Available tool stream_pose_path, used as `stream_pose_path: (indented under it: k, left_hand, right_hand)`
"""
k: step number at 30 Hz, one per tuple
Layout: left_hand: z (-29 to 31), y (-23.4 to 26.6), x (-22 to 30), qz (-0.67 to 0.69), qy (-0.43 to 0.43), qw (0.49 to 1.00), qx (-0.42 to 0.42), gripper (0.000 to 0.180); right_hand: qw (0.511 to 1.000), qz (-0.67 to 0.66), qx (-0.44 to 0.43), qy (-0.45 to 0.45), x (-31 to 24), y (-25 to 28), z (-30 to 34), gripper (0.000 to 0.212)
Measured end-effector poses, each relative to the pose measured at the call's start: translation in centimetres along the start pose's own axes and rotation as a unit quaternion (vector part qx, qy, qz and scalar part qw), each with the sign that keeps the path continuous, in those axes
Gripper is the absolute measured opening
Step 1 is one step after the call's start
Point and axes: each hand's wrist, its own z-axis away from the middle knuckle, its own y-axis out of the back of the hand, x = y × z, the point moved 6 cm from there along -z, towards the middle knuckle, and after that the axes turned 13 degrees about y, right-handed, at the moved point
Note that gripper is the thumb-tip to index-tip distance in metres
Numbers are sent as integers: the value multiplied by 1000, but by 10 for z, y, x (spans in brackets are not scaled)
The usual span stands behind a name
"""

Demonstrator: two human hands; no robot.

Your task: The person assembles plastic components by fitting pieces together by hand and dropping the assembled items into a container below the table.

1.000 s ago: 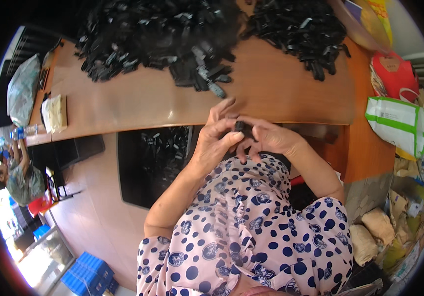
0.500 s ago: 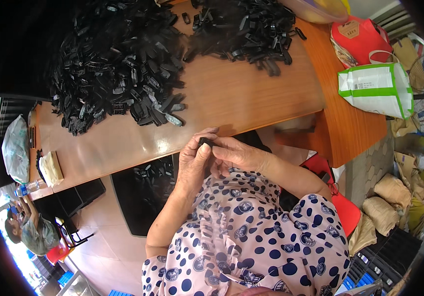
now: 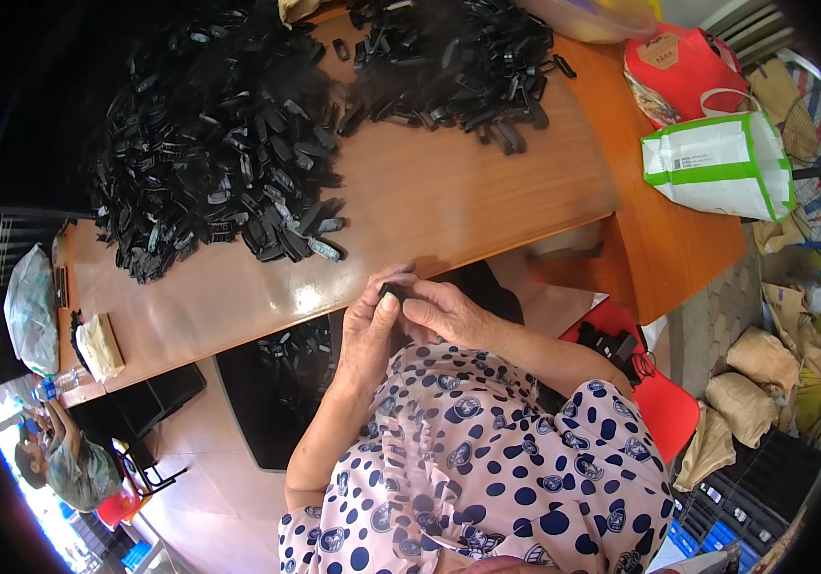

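Note:
Just off the table's near edge, both my hands meet around a small black plastic piece (image 3: 391,289). My left hand (image 3: 367,323) pinches it, thumb on top. My right hand (image 3: 447,312) closes in from the other side, its thumb and fingers against the piece; most of it is hidden by the fingers. Beyond them on the brown table (image 3: 429,206) lies a large heap of similar black plastic pieces (image 3: 209,163). A smaller heap of black pieces (image 3: 458,72) lies farther back to the right.
Below the table edge stands a black tray (image 3: 272,411) with more black pieces. A tissue pack (image 3: 99,346) and a plastic bag (image 3: 32,311) sit at left. On the right are a green-white bag (image 3: 716,163), a red bag (image 3: 688,72) and sacks (image 3: 762,359). A person (image 3: 76,469) sits far left.
The view has shifted slightly, so the table and heaps sit a little to the left. Both hands stay together on the black piece, and my right thumb has moved nearer the left thumb.

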Motion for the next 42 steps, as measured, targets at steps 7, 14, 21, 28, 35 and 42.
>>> stream_pose_path:
  k: [7, 14, 21, 28, 35, 42]
  left_hand:
    - [5, -6, 10, -131, -69, 988, 43, 31]
    - [10, 9, 15, -236, -68, 960, 131, 23]
    - [14, 17, 1, 62, -21, 989, 135, 13]
    - [24, 29, 1, -172, -112, 957, 205, 29]
    - [21, 29, 5, -97, -8, 993, 71, 32]
    - [27, 34, 3, -71, 19, 995, 73, 25]
  right_hand:
    - [999, 44, 6, -11, -8, 7, 3, 32]
    - [840, 490, -88, 216, -51, 11, -9, 26]
    - [998, 27, 47, 22, -14, 13, -17, 21]
    - [998, 54, 24, 0, 9, -3, -11, 24]
    - [998, 55, -21, -26, 10, -16, -10, 29]
    - [996, 73, -27, -30, 19, -22, -1, 28]
